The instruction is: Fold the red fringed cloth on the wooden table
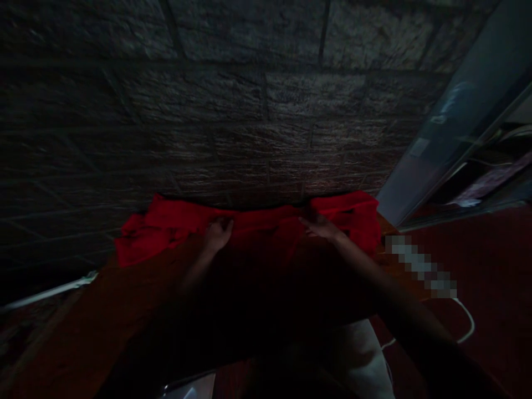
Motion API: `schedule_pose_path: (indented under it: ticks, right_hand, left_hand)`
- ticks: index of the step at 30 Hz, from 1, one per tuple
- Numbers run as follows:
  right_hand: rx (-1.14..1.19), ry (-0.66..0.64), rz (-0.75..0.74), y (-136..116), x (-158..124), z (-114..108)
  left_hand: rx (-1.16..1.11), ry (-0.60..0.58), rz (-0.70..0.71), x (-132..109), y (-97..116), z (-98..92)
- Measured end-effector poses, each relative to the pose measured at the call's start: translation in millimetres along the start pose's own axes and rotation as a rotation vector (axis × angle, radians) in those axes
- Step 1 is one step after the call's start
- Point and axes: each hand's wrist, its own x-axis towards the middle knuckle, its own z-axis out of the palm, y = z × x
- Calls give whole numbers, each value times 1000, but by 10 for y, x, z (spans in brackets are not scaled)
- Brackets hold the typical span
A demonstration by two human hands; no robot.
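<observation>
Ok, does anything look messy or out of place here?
The red cloth lies rumpled along the far edge of the wooden table by the wall, its left end bunched up. The left hand and right hand both rest on it. Nothing looks spilled, though it is dim.

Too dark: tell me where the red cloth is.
Head view: the crumpled red cloth lies at the far edge of the brown table, against the brick wall, under left hand and right hand.
</observation>
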Motion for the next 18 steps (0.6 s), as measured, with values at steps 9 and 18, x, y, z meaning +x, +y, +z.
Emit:
schedule_pose_path:
  ticks: [9,18]
  right_hand:
    - [40,-31,66,-71,479,190]
    - [252,-184,85,32,311,159]
  left_hand:
    - [-205,-295,-247,101,103,-102]
    - [-524,-632,-451,-488,99,-37]
